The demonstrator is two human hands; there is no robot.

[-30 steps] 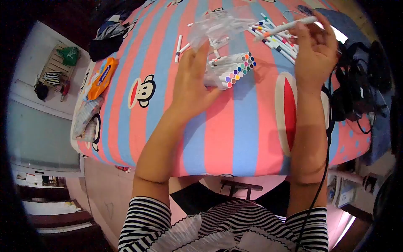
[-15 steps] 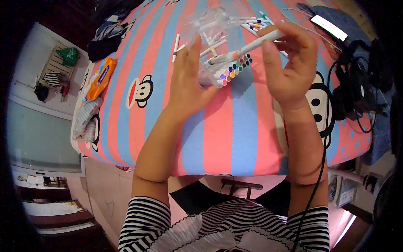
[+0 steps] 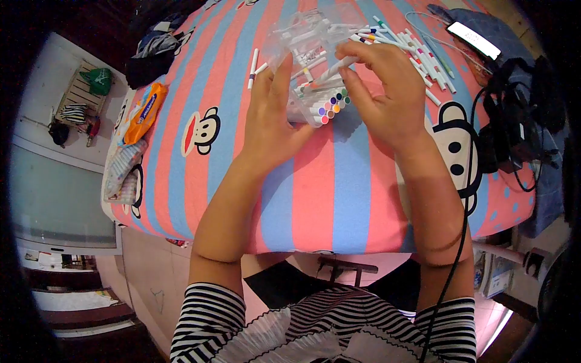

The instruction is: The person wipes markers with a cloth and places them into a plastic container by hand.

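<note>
My left hand (image 3: 272, 115) is closed round the left side of a clear plastic case (image 3: 287, 57), which lies tilted over the bed. Several markers (image 3: 331, 109) are stacked in the case, their coloured round ends facing me. Between the thumb and fingers of my right hand (image 3: 387, 91) is a white marker (image 3: 331, 71), its orange-tinted end pointing left into the case above the stack. More loose white markers (image 3: 426, 60) lie scattered beyond and to the right of my right hand. Another pair of markers (image 3: 253, 68) lies left of the case.
The bed cover (image 3: 315, 199) has pink and blue stripes with monkey faces. An orange packet (image 3: 145, 115) and dark clothes (image 3: 151, 57) lie at the left. On the right are a white device (image 3: 474, 40) and black cables (image 3: 514, 127). A black cord hangs by my right arm.
My right hand has moved left and slightly down, carrying the marker into the case over the stacked ones. Loose markers behind it have come into view. My left hand stays on the case.
</note>
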